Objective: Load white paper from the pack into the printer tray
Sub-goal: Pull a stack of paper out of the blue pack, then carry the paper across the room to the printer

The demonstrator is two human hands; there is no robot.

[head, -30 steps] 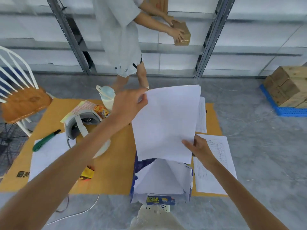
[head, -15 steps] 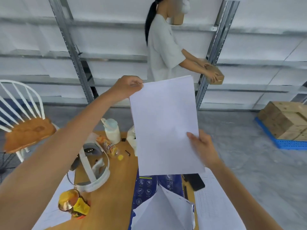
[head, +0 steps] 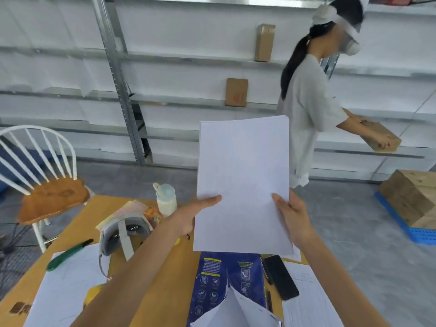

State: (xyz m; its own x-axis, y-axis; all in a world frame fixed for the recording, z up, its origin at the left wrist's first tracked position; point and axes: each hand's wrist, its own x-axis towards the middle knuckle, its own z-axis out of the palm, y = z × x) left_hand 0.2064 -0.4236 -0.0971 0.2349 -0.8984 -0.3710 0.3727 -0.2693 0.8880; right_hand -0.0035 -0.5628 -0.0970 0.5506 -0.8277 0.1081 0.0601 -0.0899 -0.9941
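A stack of white paper (head: 243, 185) is held upright in front of me, above the table. My left hand (head: 193, 215) grips its lower left edge, thumb on the front. My right hand (head: 292, 215) grips the lower right edge. Below it, the blue paper pack (head: 214, 279) lies on the yellow table (head: 165, 279), its white wrapper torn open at the near end. No printer or tray is in view.
A black phone (head: 280, 277) and printed sheets (head: 311, 303) lie right of the pack. A white headset (head: 122, 234), green knife (head: 68, 254), bottle (head: 166, 199) and loose sheet sit on the left. A white chair (head: 47, 185) stands left. A person (head: 309, 109) handles a box at the shelves.
My left hand slid from the stack's top corner down to its lower left edge. The stack now stands upright, held at both lower sides. My view has tilted upward.
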